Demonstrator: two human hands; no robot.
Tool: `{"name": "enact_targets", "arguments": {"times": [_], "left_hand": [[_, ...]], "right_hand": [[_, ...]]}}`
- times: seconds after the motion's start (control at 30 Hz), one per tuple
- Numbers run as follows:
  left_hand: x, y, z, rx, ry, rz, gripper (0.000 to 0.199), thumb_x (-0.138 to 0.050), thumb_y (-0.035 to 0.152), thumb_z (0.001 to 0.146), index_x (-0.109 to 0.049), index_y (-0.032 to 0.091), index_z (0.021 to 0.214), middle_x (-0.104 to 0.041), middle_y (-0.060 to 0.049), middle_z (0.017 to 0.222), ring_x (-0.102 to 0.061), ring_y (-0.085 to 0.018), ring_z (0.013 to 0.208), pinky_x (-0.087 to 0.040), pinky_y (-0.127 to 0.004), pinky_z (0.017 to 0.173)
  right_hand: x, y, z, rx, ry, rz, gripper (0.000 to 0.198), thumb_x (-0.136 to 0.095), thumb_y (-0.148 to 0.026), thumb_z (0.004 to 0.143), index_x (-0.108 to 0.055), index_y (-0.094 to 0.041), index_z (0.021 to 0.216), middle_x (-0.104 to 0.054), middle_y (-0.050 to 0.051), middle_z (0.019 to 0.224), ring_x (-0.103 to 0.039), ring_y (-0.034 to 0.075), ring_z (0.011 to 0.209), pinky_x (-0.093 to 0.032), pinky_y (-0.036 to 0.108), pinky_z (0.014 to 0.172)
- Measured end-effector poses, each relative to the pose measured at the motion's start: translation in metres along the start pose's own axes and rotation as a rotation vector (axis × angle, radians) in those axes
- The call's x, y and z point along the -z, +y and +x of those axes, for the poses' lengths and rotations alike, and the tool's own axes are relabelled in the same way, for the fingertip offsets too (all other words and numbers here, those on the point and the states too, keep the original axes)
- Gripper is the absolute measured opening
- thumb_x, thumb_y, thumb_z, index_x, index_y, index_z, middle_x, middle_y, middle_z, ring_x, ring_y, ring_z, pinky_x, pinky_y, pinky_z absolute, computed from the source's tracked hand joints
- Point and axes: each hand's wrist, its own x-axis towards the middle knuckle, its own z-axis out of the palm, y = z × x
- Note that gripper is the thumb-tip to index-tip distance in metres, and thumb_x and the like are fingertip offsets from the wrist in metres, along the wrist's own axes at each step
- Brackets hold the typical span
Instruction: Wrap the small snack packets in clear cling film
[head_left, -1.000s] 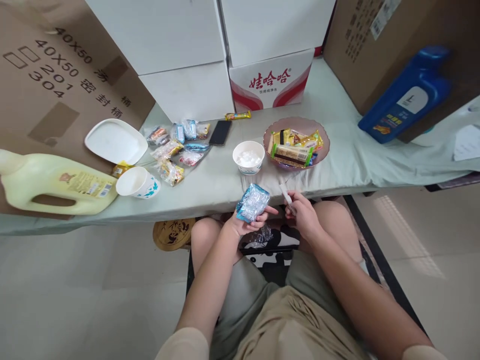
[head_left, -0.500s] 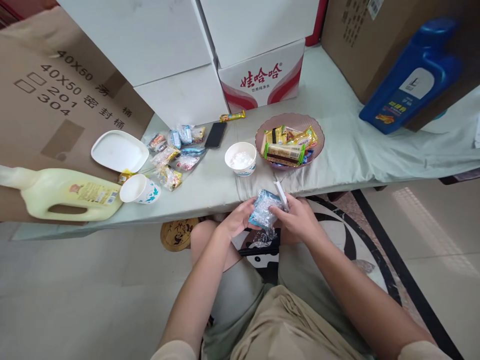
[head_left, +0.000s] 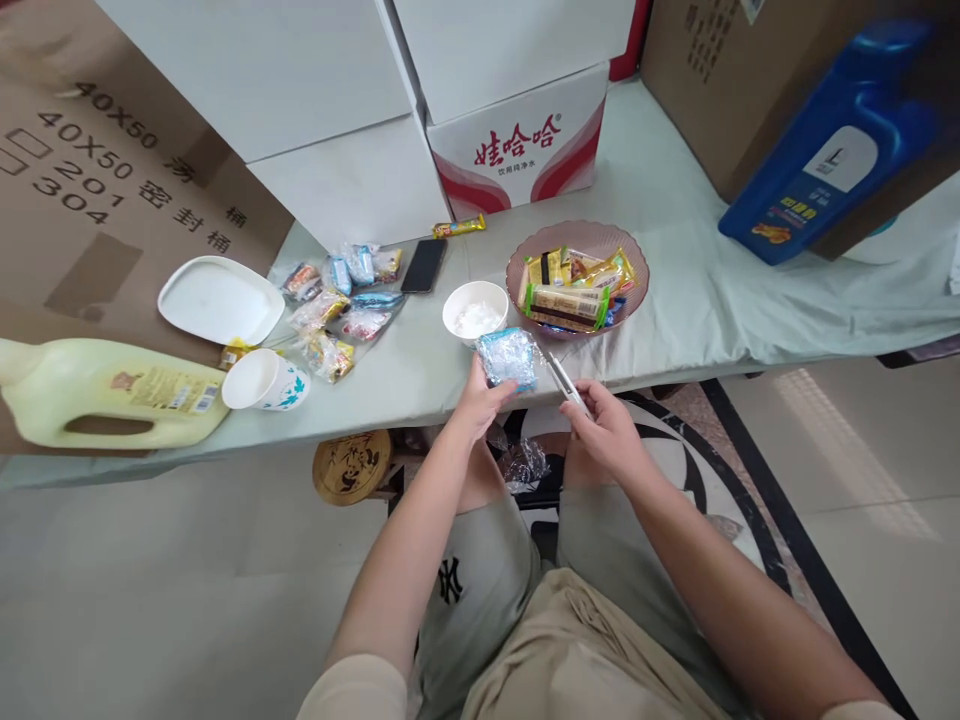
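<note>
Your left hand [head_left: 480, 408] is closed on a blue packet [head_left: 507, 358] in crinkled clear wrap, thumb and fingers gripping it at its lower left. The packet is held up at the table's front edge, just in front of a white bowl [head_left: 474, 290]; from this view its upper left corner overlaps the bowl's rim, and contact between the two cannot be told. White matter [head_left: 474, 319] lies in the bowl, kind unclear.

Your right hand [head_left: 606, 425] is partly closed, fingers curled round a slim white tool [head_left: 571, 388]. The tool is tilted, tip up and to the left, just beside the packet's right edge; whether tip and wrap touch cannot be told.

Surroundings: behind the tool, a pink bowl [head_left: 636, 262] on the pale green cloth [head_left: 675, 290] holds wrapped bars [head_left: 566, 305], a green-ended one in front. Left of the white bowl lie a dark phone [head_left: 424, 266] and a group of small wrapped snacks [head_left: 321, 311]; a yellow stick packet [head_left: 459, 227] lies behind the phone. Farther left: a white tray [head_left: 221, 300], a paper cup [head_left: 283, 384] tilted leftward, and a pale yellow jug [head_left: 161, 380]. Crumpled clear film [head_left: 525, 462] shows between your knees, below the packet.
</note>
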Motion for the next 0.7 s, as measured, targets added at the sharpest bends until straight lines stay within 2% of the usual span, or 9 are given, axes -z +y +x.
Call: {"name": "enact_targets", "arguments": {"times": [0.17, 0.23, 0.3, 0.4, 0.53, 0.63, 0.7], "left_hand": [[0.005, -0.022, 0.009, -0.197, 0.005, 0.100, 0.080, -0.084, 0.028, 0.064, -0.048, 0.028, 0.135, -0.058, -0.006, 0.138, -0.056, -0.025, 0.127, -0.043, -0.041, 0.113], [0.007, -0.027, 0.008, -0.243, 0.029, 0.146, 0.079, -0.085, 0.029, 0.063, -0.049, 0.026, 0.133, -0.060, -0.007, 0.135, -0.055, -0.025, 0.128, -0.039, -0.041, 0.117], [0.006, -0.026, 0.006, -0.213, 0.044, 0.120, 0.081, -0.086, 0.027, 0.061, -0.048, 0.026, 0.132, -0.061, -0.007, 0.132, -0.057, -0.026, 0.126, -0.041, -0.043, 0.115], [0.003, -0.018, 0.002, -0.095, 0.053, -0.048, 0.084, -0.086, 0.025, 0.059, -0.044, 0.031, 0.132, -0.061, -0.005, 0.131, -0.062, -0.023, 0.117, -0.052, -0.041, 0.103], [-0.001, -0.007, -0.004, -0.036, 0.077, -0.215, 0.087, -0.085, 0.019, 0.057, -0.043, 0.037, 0.131, -0.060, -0.001, 0.134, -0.065, -0.017, 0.106, -0.057, -0.032, 0.088], [-0.001, -0.004, -0.005, -0.030, 0.049, -0.243, 0.085, -0.083, 0.016, 0.059, -0.044, 0.038, 0.131, -0.061, -0.001, 0.136, -0.066, -0.016, 0.106, -0.057, -0.032, 0.090], [-0.001, -0.004, -0.004, -0.021, 0.042, -0.247, 0.083, -0.082, 0.015, 0.060, -0.045, 0.038, 0.131, -0.062, -0.001, 0.135, -0.067, -0.017, 0.107, -0.057, -0.035, 0.094]], "right_hand": [[0.001, -0.034, 0.001, -0.034, -0.055, -0.172, 0.030, -0.046, -0.042, 0.093, -0.065, -0.020, 0.086, -0.066, 0.003, 0.072, -0.058, 0.017, 0.065, -0.045, 0.026, 0.062], [-0.006, -0.041, 0.007, 0.003, -0.042, -0.231, 0.031, -0.044, -0.038, 0.095, -0.068, -0.020, 0.088, -0.070, 0.004, 0.076, -0.061, 0.019, 0.069, -0.046, 0.027, 0.065], [-0.016, -0.042, 0.013, 0.057, -0.040, -0.258, 0.030, -0.046, -0.033, 0.094, -0.072, -0.019, 0.099, -0.075, 0.006, 0.088, -0.066, 0.022, 0.078, -0.049, 0.028, 0.071], [-0.023, -0.033, 0.014, 0.100, -0.094, -0.339, 0.036, -0.046, -0.032, 0.094, -0.075, -0.020, 0.113, -0.078, 0.007, 0.095, -0.069, 0.024, 0.081, -0.049, 0.030, 0.073], [-0.006, -0.009, -0.003, 0.163, -0.119, -0.489, 0.038, -0.047, -0.035, 0.097, -0.075, -0.024, 0.120, -0.078, 0.006, 0.090, -0.069, 0.023, 0.078, -0.050, 0.030, 0.073], [0.012, 0.006, -0.003, 0.219, -0.021, -0.520, 0.039, -0.047, -0.038, 0.097, -0.074, -0.023, 0.120, -0.078, 0.007, 0.097, -0.069, 0.023, 0.082, -0.049, 0.032, 0.074], [0.018, 0.011, 0.011, 0.255, 0.071, -0.607, 0.040, -0.046, -0.038, 0.097, -0.073, -0.021, 0.123, -0.076, 0.008, 0.100, -0.067, 0.024, 0.082, -0.047, 0.033, 0.072]]}}
